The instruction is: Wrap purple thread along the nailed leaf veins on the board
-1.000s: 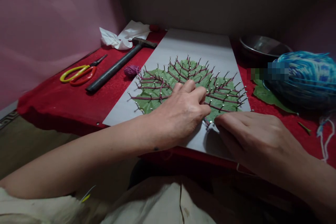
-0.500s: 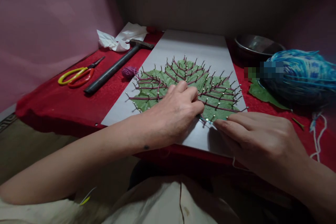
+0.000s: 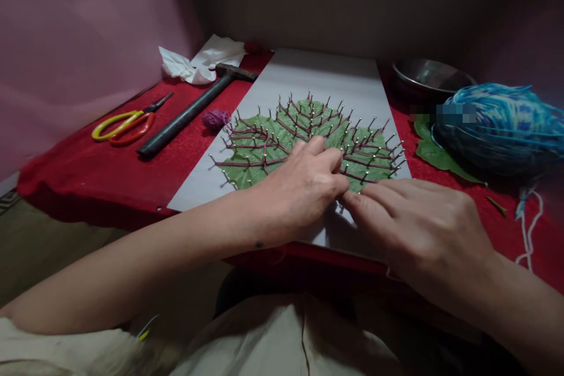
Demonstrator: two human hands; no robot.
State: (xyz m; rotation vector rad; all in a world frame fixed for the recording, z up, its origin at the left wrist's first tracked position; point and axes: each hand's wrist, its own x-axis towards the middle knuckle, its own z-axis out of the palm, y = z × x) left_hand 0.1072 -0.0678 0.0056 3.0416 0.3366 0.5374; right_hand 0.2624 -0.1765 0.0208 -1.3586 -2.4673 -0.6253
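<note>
A green leaf (image 3: 247, 173) lies on a white board (image 3: 326, 70), with many nails standing in it and dark purple yarn strung along its veins. My left hand (image 3: 312, 179) rests over the lower middle of the leaf, its fingers curled and their tips hidden. Close against it, my right hand (image 3: 414, 217) is pinched at the leaf's near edge. Earlier a light blue yarn ran between the hands; now their fingers mostly cover it, and a pale strand hangs below my right hand.
On the red cloth (image 3: 88, 188) at left lie scissors (image 3: 132, 123), a hammer (image 3: 189, 111), purple yarn (image 3: 215, 120) and white tissue (image 3: 185, 67). A metal bowl (image 3: 432, 76), a blue yarn skein (image 3: 502, 129) and another leaf (image 3: 440, 155) are at right.
My right hand has moved left, up against my left hand, covering the short stretch of blue yarn seen before. My left hand has shifted slightly right.
</note>
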